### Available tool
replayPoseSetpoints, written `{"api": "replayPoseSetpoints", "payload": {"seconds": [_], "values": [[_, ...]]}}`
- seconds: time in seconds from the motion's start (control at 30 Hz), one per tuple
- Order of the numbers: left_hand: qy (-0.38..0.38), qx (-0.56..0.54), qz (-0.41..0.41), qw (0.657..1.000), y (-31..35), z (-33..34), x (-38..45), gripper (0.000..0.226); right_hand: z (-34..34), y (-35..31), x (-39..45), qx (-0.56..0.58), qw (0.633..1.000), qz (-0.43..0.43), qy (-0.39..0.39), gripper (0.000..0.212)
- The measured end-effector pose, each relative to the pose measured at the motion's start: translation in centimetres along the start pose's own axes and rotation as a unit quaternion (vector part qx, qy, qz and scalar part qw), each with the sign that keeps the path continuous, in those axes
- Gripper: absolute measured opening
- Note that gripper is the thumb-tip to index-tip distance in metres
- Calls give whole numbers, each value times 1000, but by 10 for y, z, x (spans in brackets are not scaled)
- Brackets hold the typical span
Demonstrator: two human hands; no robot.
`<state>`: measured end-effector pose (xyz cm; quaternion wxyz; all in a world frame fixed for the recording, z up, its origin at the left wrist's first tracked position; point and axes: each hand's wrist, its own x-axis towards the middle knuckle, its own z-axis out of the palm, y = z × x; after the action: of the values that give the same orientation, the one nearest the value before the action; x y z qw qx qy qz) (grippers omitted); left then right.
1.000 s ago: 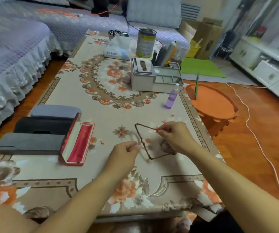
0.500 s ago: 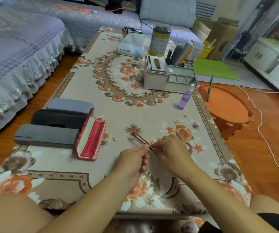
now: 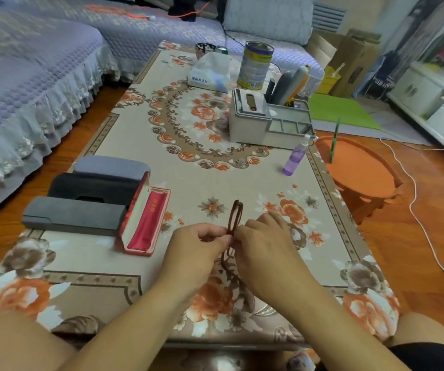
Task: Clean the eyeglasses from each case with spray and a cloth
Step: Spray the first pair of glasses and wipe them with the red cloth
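Brown-framed eyeglasses [image 3: 234, 216] stand on edge above the floral tablecloth [image 3: 194, 180], one lens ring pointing away from me. My left hand [image 3: 196, 250] pinches the frame from the left, and my right hand [image 3: 265, 246] grips it from the right. The lower part of the frame is hidden between my hands. A red case [image 3: 146, 220] lies open with a red lining, just left of my hands. A purple spray bottle [image 3: 294, 158] stands upright at the table's right side. No cloth shows.
Three shut cases lie left of the red one: grey-blue [image 3: 109, 165], black [image 3: 92, 186], dark grey [image 3: 72, 216]. A grey organiser box [image 3: 266, 121], a tin [image 3: 255, 65] and a tissue pack [image 3: 210, 73] stand at the far end. An orange stool [image 3: 357, 167] sits right of the table.
The eyeglasses went from spread open between my hands to folded and turned on edge. My hands came close together over the table's near part. The camera view shifted.
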<state>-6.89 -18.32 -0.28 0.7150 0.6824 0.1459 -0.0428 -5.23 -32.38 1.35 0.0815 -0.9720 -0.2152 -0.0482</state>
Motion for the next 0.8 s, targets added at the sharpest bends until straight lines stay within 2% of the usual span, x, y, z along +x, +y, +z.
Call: {"api": "replayPoseSetpoints", "payload": {"seconds": [0.13, 0.23, 0.3, 0.37, 0.47, 0.5, 0.6, 0.63, 0.7, 0.8], "values": [[-6, -8, 4, 1000, 6, -7, 1, 8, -7, -1, 2, -15, 1000, -27, -3, 10], [4, -25, -16, 1000, 5, -9, 3, 6, -19, -7, 7, -16, 999, -24, -41, 17], [9, -82, -55, 995, 6, -11, 5, 8, -38, -3, 13, 53, 996, 9, -66, 23], [0, -208, -115, 971, 9, -17, 10, 19, -64, 10, 17, 185, 977, 91, -61, 22], [-19, -357, -148, 922, 17, -29, 17, 23, -88, 48, 6, 398, 896, 195, 5, 22], [-22, -380, -146, 913, 20, -32, 17, 21, -89, 57, 1, 421, 885, 198, 4, 23], [-13, -412, -140, 900, 26, -33, 16, 19, -73, 52, -18, 402, 902, 139, -77, 34], [-8, -411, -140, 901, 27, -32, 15, 19, -65, 41, -23, 414, 899, 117, -81, 36], [1, -397, -139, 907, 27, -28, 13, 17, -52, 18, -27, 447, 889, 97, -30, 32], [14, -369, -123, 921, 24, -22, 11, 12, -40, -13, -21, 491, 859, 116, 85, 18]]}}
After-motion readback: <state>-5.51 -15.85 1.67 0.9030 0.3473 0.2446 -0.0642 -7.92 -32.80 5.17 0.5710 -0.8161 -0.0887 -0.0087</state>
